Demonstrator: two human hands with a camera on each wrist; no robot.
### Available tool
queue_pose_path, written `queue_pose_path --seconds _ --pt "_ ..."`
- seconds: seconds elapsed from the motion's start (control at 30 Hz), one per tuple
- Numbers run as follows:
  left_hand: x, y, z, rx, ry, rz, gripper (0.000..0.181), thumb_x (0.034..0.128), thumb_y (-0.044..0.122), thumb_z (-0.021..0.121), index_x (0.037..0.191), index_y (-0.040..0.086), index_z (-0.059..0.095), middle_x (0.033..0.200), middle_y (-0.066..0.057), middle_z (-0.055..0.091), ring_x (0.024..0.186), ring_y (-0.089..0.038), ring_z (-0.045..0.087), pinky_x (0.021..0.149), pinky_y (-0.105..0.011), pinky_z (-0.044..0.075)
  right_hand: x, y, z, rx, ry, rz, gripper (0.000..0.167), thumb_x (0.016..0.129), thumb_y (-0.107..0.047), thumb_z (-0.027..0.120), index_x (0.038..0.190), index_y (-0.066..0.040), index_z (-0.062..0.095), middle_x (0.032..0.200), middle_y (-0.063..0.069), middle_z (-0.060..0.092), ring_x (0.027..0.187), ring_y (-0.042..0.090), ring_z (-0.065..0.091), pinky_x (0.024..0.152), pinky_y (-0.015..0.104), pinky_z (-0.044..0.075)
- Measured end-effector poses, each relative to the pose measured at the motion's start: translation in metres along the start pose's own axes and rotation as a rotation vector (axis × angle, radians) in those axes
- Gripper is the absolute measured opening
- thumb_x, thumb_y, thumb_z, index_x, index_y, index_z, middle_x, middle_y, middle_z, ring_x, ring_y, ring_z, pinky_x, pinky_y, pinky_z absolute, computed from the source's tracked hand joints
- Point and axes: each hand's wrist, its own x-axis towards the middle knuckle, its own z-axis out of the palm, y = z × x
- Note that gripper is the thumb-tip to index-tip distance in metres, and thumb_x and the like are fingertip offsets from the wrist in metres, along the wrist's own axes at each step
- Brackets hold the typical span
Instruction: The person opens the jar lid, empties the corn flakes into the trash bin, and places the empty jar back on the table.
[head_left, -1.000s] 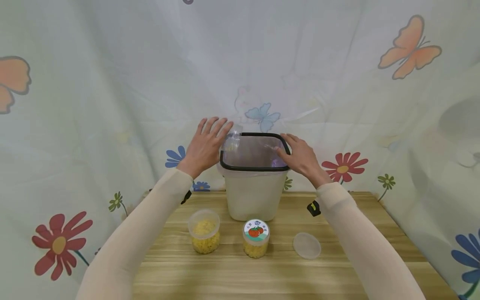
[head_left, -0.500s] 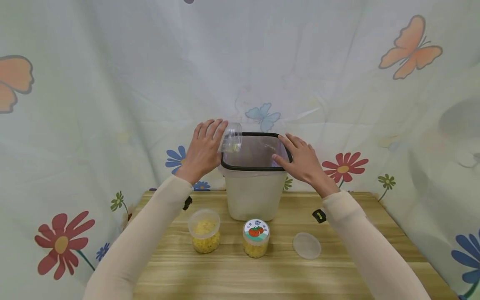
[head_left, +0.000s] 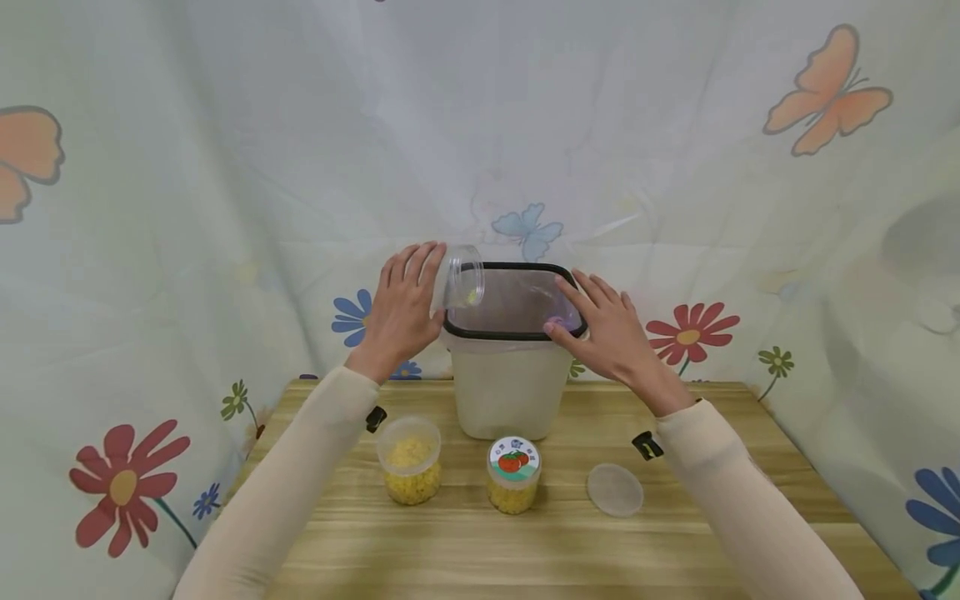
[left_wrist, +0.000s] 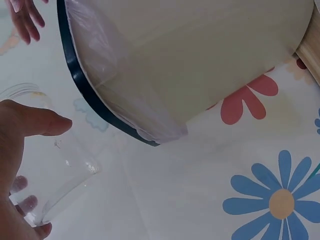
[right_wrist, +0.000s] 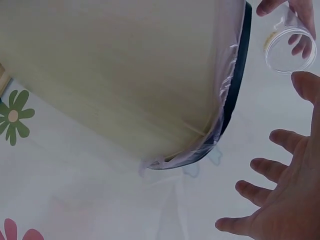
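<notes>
Our left hand point(head_left: 401, 317) grips a clear jar point(head_left: 459, 279), its thumb on one side and its fingers round the other. Our right hand point(head_left: 606, 333) holds nothing; its fingers are spread beside a pale bin point(head_left: 510, 392), near three o'clock of its mouth if twelve points straight away from us, and hide part of the black rim point(head_left: 495, 335) from the head camera. That rim stands between our two hands, with a thin plastic liner point(right_wrist: 225, 75) folded over it. On the wooden table point(head_left: 375, 550) we see an uncovered tub point(head_left: 411, 479) of yellow bits at the bin's seven o'clock, a labelled tub point(head_left: 513, 479) with tomatoes on its top at six, and a translucent lid point(head_left: 615, 490) lying flat near five. Behind it all hangs a cloth point(head_left: 225, 167) printed with flowers and butterflies. From our left hand the jar lies at two o'clock, tipped on its side by the bin's ten o'clock corner, its mouth facing roughly three, and we can make out a yellow speck point(head_left: 472, 297) near that mouth
</notes>
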Motion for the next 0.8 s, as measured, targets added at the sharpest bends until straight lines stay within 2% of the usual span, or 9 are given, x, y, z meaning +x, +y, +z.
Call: queue_pose_path --seconds 0.13,0.53,0.8 --pt "-0.004 0.004 -0.003 -0.019 0.035 -0.006 0.096 0.0768 0.026 0.08 0.153 0.009 0.023 0.153 -0.011 0.036 0.14 -0.032 0.033 0.116 -0.047 0.029 -0.006 -0.003 -0.004 -0.006 0.002 -0.014 0.075 0.093 -0.06 0.05 0.157 -0.032 0.022 0.165 0.007 0.018 0.151 0.039 0.017 0.116 0.07 0.009" --pt "-0.018 0.023 -0.016 -0.111 0.165 -0.005 0.092 0.0747 0.024 0.08 0.15 0.006 0.031 0.147 -0.013 0.042 0.135 -0.032 0.04 0.112 -0.048 0.036 -0.028 -0.011 -0.018 -0.001 0.031 -0.049 0.076 0.092 -0.057 0.055 0.156 -0.027 0.027 0.166 0.006 0.018 0.151 0.038 0.016 0.116 0.071 0.007" --pt "-0.027 0.033 -0.023 -0.182 0.207 -0.02 0.091 0.0748 0.026 0.081 0.149 0.006 0.032 0.146 -0.014 0.044 0.134 -0.032 0.04 0.11 -0.048 0.038 -0.05 -0.013 -0.017 0.004 0.073 -0.077 0.075 0.091 -0.051 0.061 0.155 -0.028 0.03 0.165 0.006 0.02 0.151 0.036 0.017 0.116 0.07 0.009"
